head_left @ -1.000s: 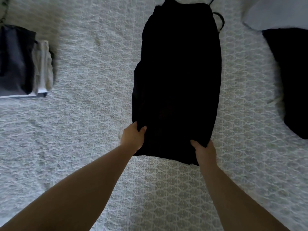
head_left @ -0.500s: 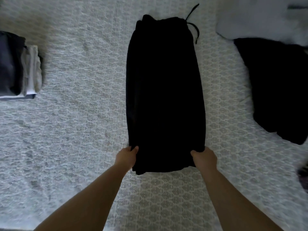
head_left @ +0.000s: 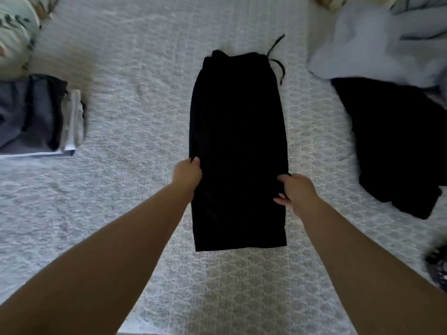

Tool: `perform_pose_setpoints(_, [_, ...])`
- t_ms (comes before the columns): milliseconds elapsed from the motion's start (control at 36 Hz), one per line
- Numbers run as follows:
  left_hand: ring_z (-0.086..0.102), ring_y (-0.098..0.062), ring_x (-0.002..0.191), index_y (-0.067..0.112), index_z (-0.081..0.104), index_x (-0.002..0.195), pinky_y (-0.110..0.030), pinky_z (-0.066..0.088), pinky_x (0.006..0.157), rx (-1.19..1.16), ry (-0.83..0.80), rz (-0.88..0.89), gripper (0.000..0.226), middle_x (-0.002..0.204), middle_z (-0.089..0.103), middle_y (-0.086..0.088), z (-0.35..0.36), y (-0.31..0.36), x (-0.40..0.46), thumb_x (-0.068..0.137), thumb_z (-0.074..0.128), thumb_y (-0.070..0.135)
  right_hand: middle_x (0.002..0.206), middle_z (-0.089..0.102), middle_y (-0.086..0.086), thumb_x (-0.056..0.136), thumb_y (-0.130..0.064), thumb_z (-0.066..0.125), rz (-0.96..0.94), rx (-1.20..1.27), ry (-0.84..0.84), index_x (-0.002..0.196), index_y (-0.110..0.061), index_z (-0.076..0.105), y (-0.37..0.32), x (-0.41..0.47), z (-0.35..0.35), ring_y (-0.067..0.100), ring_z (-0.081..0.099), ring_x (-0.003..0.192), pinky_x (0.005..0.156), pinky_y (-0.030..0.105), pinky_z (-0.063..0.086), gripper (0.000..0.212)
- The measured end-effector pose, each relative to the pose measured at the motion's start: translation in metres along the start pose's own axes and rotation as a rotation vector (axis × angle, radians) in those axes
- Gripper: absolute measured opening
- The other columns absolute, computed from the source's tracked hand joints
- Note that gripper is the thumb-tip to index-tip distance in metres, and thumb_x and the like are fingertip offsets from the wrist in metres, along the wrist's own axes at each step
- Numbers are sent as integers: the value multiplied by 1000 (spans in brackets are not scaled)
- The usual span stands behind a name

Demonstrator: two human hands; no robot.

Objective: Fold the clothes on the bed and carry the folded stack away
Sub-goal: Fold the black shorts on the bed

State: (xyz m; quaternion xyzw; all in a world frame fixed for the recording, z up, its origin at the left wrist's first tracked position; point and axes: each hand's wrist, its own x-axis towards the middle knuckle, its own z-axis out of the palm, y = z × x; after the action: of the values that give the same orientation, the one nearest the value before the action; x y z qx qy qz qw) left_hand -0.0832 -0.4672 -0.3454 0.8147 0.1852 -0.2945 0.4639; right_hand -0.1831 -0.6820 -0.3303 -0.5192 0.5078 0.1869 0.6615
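A long black garment (head_left: 238,141) with a drawstring at its far end lies lengthwise in the middle of the white patterned bedspread (head_left: 135,131). My left hand (head_left: 187,175) grips its left edge about midway along. My right hand (head_left: 296,193) grips its right edge, a little nearer to me. The garment's near end extends below both hands, toward me. A folded stack of grey, black and white clothes (head_left: 36,117) sits at the left.
An unfolded black garment (head_left: 396,143) lies at the right, with a pale blue one (head_left: 377,42) crumpled behind it. A floral pillow (head_left: 14,27) is at the far left corner. A dark patterned item (head_left: 439,264) shows at the right edge.
Both hands have moved from the garment's near end up to its sides, about halfway along. The view has shifted, so the garment's near end now lies below my hands.
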Motion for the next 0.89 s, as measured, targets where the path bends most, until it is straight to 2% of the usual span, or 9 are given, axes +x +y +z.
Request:
perform_pose_setpoints(139, [59,-15,92,11,62,118,-26,45,78,-194,286,429,33,97,61,1,-29,75,-14,103,36,25,87,55,2,98,-17,47,-412,75,95,86,-16,54,-60,-35,14,13,56,70,47,18,50,14])
perform_pose_setpoints(194, [56,8,81,17,62,117,-8,41,73,-194,393,592,31,90,60,13,-35,79,-19,102,37,28,73,51,-1,95,-18,51,-582,51,213,77,-15,50,-61,-44,15,9,52,60,44,18,43,18])
perform_pose_setpoints(250, [53,16,70,20,62,109,-2,35,61,-136,440,649,28,79,58,19,-31,60,-18,101,38,30,65,45,-2,94,-19,54,-641,13,271,70,-15,45,-49,-38,9,5,46,50,45,18,37,25])
perform_pose_setpoints(306, [55,5,67,17,61,102,-13,34,55,-33,400,547,26,71,55,15,-19,23,-13,102,37,29,67,48,1,95,-20,54,-541,-49,251,73,-15,48,-22,-23,3,2,49,48,45,18,40,24])
perform_pose_setpoints(417, [59,-32,93,6,60,116,-35,42,77,271,164,119,37,97,64,-12,6,-73,9,103,33,29,85,59,12,94,-27,57,-195,-313,249,101,-4,59,49,23,1,25,59,72,69,38,53,24])
perform_pose_setpoints(528, [57,-35,108,4,56,128,-36,43,88,465,-72,-134,41,119,62,-20,22,-139,24,104,33,28,77,56,9,91,-29,63,52,-329,188,104,-5,59,98,54,-11,23,54,65,52,30,46,28])
perform_pose_setpoints(694, [58,-26,92,9,57,124,-33,44,74,336,-18,-174,41,111,64,-13,36,-164,17,100,41,38,83,61,7,89,-23,66,93,-382,158,103,-11,59,121,64,-24,31,63,86,85,44,53,20])
perform_pose_setpoints(806, [58,-20,87,18,49,126,-30,44,65,280,28,-163,51,102,61,-1,44,-168,2,88,58,50,95,61,9,88,-19,66,127,-339,133,124,-5,57,122,61,-28,25,60,86,69,32,51,40])
perform_pose_setpoints(889, [61,-25,96,23,39,130,-31,43,64,327,131,-98,56,115,60,-2,48,-166,-6,85,66,43,96,60,10,88,-19,66,124,-369,119,126,-4,56,120,58,-29,23,57,83,67,29,49,42])
